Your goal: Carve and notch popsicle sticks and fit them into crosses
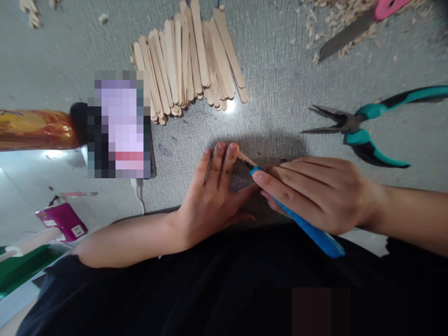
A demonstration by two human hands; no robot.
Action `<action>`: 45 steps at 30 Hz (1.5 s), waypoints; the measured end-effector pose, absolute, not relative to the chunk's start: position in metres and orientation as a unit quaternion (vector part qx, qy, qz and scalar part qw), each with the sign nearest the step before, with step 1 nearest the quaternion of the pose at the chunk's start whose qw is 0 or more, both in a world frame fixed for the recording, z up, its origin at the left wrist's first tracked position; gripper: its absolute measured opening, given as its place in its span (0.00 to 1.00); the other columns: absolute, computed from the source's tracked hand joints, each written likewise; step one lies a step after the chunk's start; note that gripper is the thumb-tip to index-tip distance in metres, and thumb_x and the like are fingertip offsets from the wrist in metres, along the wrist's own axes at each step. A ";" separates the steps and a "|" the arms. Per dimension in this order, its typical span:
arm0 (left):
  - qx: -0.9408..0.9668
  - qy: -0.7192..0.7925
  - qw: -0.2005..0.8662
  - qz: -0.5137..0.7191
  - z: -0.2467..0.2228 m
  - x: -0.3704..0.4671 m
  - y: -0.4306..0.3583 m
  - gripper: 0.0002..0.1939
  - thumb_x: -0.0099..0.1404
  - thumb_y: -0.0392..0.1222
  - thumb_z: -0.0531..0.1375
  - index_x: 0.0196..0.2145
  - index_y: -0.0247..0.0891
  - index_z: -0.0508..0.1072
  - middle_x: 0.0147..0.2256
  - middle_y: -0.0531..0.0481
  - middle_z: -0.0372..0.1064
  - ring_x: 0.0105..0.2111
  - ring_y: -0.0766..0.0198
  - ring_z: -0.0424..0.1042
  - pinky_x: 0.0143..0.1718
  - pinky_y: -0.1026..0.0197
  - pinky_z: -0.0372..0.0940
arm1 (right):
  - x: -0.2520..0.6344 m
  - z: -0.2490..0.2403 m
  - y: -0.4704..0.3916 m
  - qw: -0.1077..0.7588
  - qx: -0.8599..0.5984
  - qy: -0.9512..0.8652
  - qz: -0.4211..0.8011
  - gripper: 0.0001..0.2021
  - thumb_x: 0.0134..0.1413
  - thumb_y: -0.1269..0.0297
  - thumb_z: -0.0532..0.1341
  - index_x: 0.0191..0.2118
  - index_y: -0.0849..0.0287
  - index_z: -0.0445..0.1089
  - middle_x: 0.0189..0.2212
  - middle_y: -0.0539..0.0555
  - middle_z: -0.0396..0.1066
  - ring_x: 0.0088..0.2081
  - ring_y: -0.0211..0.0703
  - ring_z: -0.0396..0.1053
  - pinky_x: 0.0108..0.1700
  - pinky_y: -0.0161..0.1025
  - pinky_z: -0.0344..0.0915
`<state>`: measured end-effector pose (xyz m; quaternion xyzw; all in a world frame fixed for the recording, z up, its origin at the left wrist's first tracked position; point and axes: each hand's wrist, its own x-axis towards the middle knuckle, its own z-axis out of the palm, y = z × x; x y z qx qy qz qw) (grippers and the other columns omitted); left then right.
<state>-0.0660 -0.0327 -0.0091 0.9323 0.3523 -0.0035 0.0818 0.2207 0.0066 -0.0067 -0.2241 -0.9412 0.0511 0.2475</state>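
Note:
My left hand (215,191) lies flat on the grey table, its fingers stretched out and slightly apart. Its fingertips press on a wooden craft stick (247,157), of which only a short piece shows beside the index finger; the rest is hidden. Wrapped round a blue utility knife (308,228), my right hand (315,191) holds the blade end against or just beside that stick, close to the left index finger. The knife's handle slants down to the right out of the fist. Further up lies a pile of craft sticks (191,60).
Pliers with teal handles (353,123) lie spread on the right. At the top right a pink-handled blade (346,35) rests among wood shavings (329,14). Left are a blurred-out phone (152,154) with a cable (140,196), an orange bottle (42,129) and a purple power adapter (66,221).

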 end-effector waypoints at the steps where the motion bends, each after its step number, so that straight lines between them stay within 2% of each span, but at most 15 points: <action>1: 0.931 0.354 0.089 -0.004 -0.009 -0.066 -0.033 0.63 0.67 0.84 0.67 0.84 0.45 0.55 0.84 0.19 0.51 0.82 0.18 0.60 0.82 0.26 0.59 | 0.221 -0.008 0.005 0.250 -0.233 -0.939 0.050 0.13 0.77 0.68 0.69 0.61 0.66 0.80 0.40 0.57 0.88 0.39 0.49 0.83 0.40 0.45 0.86; 4: 0.928 0.360 0.094 -0.003 -0.010 -0.066 -0.034 0.63 0.68 0.84 0.66 0.85 0.46 0.54 0.85 0.21 0.49 0.83 0.18 0.59 0.82 0.25 0.59 | 0.220 -0.011 0.001 0.257 -0.250 -0.932 0.053 0.14 0.76 0.69 0.69 0.62 0.63 0.80 0.40 0.56 0.88 0.39 0.48 0.84 0.39 0.45 0.85; 8: 0.932 0.354 0.076 0.001 -0.010 -0.064 -0.033 0.68 0.64 0.86 0.69 0.85 0.44 0.53 0.83 0.16 0.53 0.81 0.18 0.62 0.81 0.27 0.61 | 0.222 -0.009 0.002 0.257 -0.243 -0.933 0.072 0.16 0.75 0.72 0.69 0.63 0.72 0.78 0.42 0.61 0.88 0.39 0.51 0.85 0.37 0.48 0.85; 11: 0.933 0.352 0.068 -0.008 -0.008 -0.063 -0.031 0.68 0.63 0.86 0.69 0.84 0.44 0.54 0.81 0.14 0.56 0.80 0.18 0.64 0.80 0.27 0.63 | 0.224 -0.005 0.005 0.250 -0.225 -0.939 0.074 0.17 0.75 0.72 0.71 0.62 0.77 0.78 0.42 0.64 0.88 0.39 0.52 0.85 0.38 0.48 0.86; 14: 0.934 0.352 0.063 -0.010 -0.008 -0.064 -0.031 0.67 0.63 0.87 0.69 0.84 0.45 0.55 0.81 0.15 0.57 0.80 0.18 0.64 0.79 0.26 0.65 | 0.226 -0.005 0.004 0.243 -0.225 -0.941 0.066 0.15 0.76 0.70 0.70 0.62 0.70 0.80 0.43 0.61 0.89 0.40 0.50 0.86 0.40 0.46 0.86; 16: 0.932 0.355 0.072 -0.011 -0.008 -0.064 -0.032 0.66 0.64 0.86 0.69 0.85 0.47 0.54 0.83 0.18 0.55 0.81 0.18 0.62 0.80 0.26 0.64 | 0.227 -0.007 0.002 0.246 -0.240 -0.937 0.063 0.13 0.77 0.69 0.70 0.61 0.62 0.82 0.45 0.58 0.90 0.42 0.48 0.87 0.42 0.45 0.86; 18: 0.928 0.360 0.091 -0.012 -0.009 -0.065 -0.032 0.66 0.65 0.84 0.69 0.86 0.49 0.53 0.85 0.22 0.51 0.82 0.19 0.59 0.81 0.25 0.61 | 0.228 -0.009 -0.002 0.255 -0.251 -0.931 0.072 0.14 0.76 0.69 0.71 0.61 0.59 0.82 0.47 0.57 0.90 0.43 0.49 0.87 0.43 0.45 0.87; 22: 0.925 0.362 0.113 -0.010 -0.009 -0.066 -0.032 0.65 0.67 0.82 0.69 0.87 0.51 0.50 0.86 0.26 0.48 0.83 0.19 0.57 0.82 0.25 0.59 | 0.229 -0.011 -0.004 0.271 -0.252 -0.922 0.113 0.19 0.71 0.72 0.74 0.64 0.65 0.82 0.48 0.62 0.90 0.44 0.52 0.88 0.42 0.46 0.87; 25: 0.927 0.358 0.112 -0.011 -0.008 -0.065 -0.031 0.64 0.68 0.82 0.68 0.88 0.52 0.49 0.86 0.25 0.48 0.83 0.18 0.58 0.82 0.25 0.59 | 0.230 -0.010 -0.002 0.275 -0.245 -0.923 0.111 0.18 0.71 0.72 0.74 0.63 0.68 0.82 0.46 0.63 0.90 0.42 0.53 0.88 0.41 0.47 0.87; 30: 0.932 0.351 0.092 -0.014 -0.007 -0.064 -0.030 0.68 0.67 0.83 0.69 0.88 0.49 0.46 0.84 0.21 0.51 0.81 0.18 0.62 0.81 0.26 0.60 | 0.230 -0.003 0.005 0.245 -0.222 -0.941 0.073 0.13 0.74 0.71 0.71 0.59 0.64 0.83 0.44 0.60 0.90 0.39 0.50 0.88 0.39 0.45 0.87; 33: 0.933 0.348 0.085 -0.016 -0.008 -0.064 -0.029 0.70 0.64 0.83 0.70 0.88 0.48 0.46 0.83 0.18 0.52 0.81 0.17 0.62 0.81 0.26 0.60 | 0.228 -0.001 0.006 0.245 -0.220 -0.942 0.068 0.13 0.74 0.72 0.71 0.59 0.65 0.82 0.43 0.60 0.90 0.39 0.50 0.88 0.38 0.45 0.87; 37: 0.937 0.342 0.074 -0.010 -0.009 -0.065 -0.028 0.75 0.62 0.86 0.70 0.88 0.46 0.43 0.81 0.14 0.55 0.80 0.17 0.64 0.80 0.27 0.61 | 0.228 -0.009 0.002 0.254 -0.229 -0.938 0.053 0.12 0.77 0.70 0.68 0.61 0.60 0.81 0.43 0.56 0.90 0.38 0.45 0.86 0.38 0.41 0.85; 39: 0.939 0.338 0.060 -0.008 -0.009 -0.065 -0.027 0.77 0.61 0.87 0.70 0.89 0.44 0.41 0.80 0.12 0.58 0.79 0.17 0.66 0.80 0.28 0.61 | 0.230 -0.014 -0.001 0.263 -0.235 -0.934 0.053 0.13 0.77 0.70 0.68 0.62 0.61 0.80 0.43 0.57 0.90 0.38 0.45 0.86 0.38 0.42 0.84; 45: 0.936 0.344 0.076 -0.014 -0.009 -0.065 -0.027 0.76 0.62 0.86 0.70 0.89 0.47 0.40 0.83 0.17 0.54 0.81 0.19 0.63 0.82 0.29 0.58 | 0.234 -0.015 -0.003 0.250 -0.233 -0.937 0.072 0.18 0.75 0.69 0.69 0.66 0.68 0.78 0.47 0.61 0.89 0.42 0.49 0.88 0.41 0.44 0.86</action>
